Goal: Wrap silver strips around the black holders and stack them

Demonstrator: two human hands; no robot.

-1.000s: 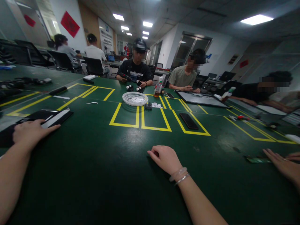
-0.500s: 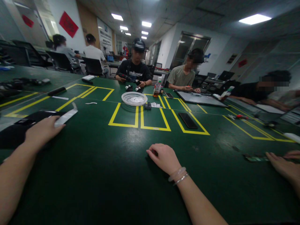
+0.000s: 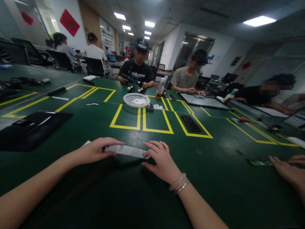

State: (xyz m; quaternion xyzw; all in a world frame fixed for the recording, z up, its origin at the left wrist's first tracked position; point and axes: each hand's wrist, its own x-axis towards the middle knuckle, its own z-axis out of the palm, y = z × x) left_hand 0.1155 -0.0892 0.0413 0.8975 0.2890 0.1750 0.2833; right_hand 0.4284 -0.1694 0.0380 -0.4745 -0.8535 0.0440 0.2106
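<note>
A long white strip [image 3: 126,150] lies just above the green table [image 3: 133,194] in front of me. My left hand [image 3: 95,150] pinches its left part between thumb and fingers. My right hand [image 3: 162,160] has its fingers spread, and the fingertips touch the strip's right end. A bracelet sits on my right wrist.
A black tray [image 3: 26,128] lies at the left. A white round basket [image 3: 136,100], a bottle [image 3: 160,91] and a dark phone [image 3: 191,122] sit among yellow taped boxes. Several people sit across the table. Another person's hands [image 3: 287,168] rest at the right edge.
My left hand carried the white strip from the black tray to the table's middle. My right hand opened from a loose fist and reached to the strip's right end.
</note>
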